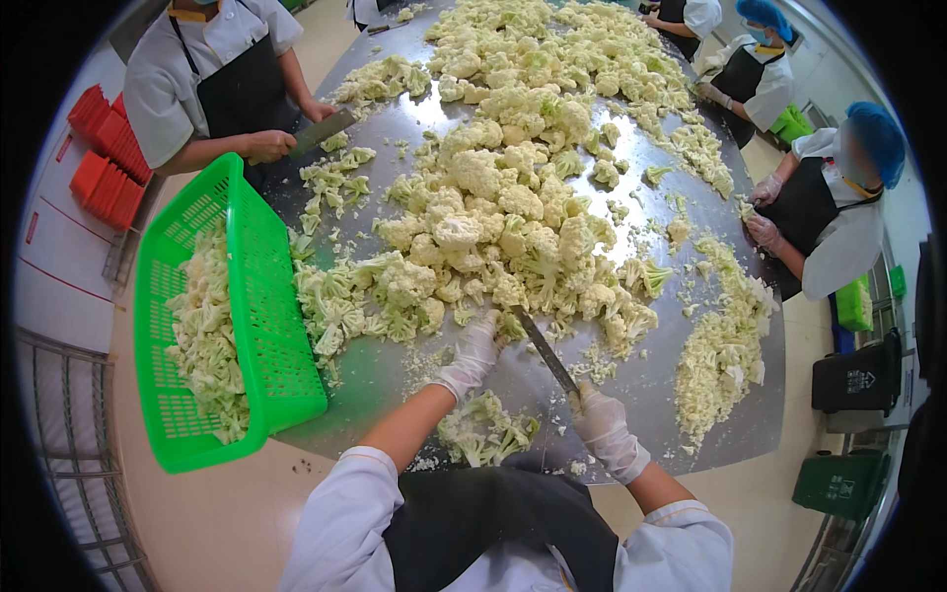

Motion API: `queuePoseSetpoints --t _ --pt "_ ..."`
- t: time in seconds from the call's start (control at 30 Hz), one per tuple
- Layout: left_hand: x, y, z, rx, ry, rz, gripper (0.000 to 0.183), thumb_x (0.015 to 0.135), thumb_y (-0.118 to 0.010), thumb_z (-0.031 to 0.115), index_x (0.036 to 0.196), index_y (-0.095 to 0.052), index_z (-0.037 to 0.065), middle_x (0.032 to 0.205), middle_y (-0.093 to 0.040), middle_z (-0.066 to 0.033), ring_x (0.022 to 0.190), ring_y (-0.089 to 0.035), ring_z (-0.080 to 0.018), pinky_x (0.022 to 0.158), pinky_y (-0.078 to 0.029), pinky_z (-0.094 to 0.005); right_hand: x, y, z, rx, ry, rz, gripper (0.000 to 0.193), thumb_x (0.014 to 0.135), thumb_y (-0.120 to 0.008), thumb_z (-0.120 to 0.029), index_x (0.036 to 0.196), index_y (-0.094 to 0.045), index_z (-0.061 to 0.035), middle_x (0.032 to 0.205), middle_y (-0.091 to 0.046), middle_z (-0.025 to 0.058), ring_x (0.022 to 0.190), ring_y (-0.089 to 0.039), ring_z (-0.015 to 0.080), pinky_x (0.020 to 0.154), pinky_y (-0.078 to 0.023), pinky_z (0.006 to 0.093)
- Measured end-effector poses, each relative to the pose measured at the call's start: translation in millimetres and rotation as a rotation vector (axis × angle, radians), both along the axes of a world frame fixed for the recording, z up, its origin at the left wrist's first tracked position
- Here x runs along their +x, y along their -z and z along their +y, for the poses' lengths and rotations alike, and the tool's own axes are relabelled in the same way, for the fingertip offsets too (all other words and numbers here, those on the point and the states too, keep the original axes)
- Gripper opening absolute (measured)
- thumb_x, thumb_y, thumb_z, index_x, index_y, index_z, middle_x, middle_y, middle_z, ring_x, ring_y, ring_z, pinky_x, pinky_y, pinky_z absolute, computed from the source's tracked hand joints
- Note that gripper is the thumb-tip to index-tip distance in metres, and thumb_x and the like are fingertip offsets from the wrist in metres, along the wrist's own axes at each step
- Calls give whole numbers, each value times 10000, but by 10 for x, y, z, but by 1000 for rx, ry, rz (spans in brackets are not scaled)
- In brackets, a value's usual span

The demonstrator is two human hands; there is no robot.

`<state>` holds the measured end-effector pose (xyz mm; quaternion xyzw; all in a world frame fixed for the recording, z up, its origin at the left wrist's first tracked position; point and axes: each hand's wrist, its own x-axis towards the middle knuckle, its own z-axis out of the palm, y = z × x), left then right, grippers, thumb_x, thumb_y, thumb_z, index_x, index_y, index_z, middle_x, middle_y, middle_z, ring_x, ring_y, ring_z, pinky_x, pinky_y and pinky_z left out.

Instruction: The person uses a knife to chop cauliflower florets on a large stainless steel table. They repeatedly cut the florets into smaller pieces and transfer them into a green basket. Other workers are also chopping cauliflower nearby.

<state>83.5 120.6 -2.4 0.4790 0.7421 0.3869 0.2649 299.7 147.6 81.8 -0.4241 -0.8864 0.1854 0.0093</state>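
In my gloved right hand (609,432) is the handle of a long knife (546,350). Its dark blade slants up and left, with the tip against the near edge of the cauliflower pile (513,197). My gloved left hand (473,357) is at that same edge, its fingers closed around a cauliflower piece (510,326) beside the knife tip. Part of those fingers is hidden by the cauliflower. Between my forearms, close to my dark apron, lies a small heap of trimmed cauliflower pieces (485,429) on the metal table (631,449).
A green basket (281,335) with cut florets overhangs the table's left edge. Small florets (725,355) lie heaped at the right. A co-worker at upper left holds a broad knife (324,130); other co-workers stand along the right side. Bins (858,375) stand beyond.
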Motion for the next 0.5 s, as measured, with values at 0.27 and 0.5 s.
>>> queuePoseSetpoints --t 0.27,0.5 --pt "85 -30 -76 45 -57 234 130 713 -551 70 840 -541 46 693 -532 -128 692 -529 -286 632 -425 -351 -78 -7 -32 -1 -51 -83 77 706 -483 -97 758 -455 -48 582 -548 147 536 -552 306 454 -420 395" --pt "-36 -59 -18 55 123 323 411 662 -607 86 1051 -477 91 779 -535 -121 721 -529 -283 663 -433 -349 -61 -37 -110 -75 77 5 148 771 -470 -169 840 -472 -38 593 -531 189 545 -537 346 471 -402 429"
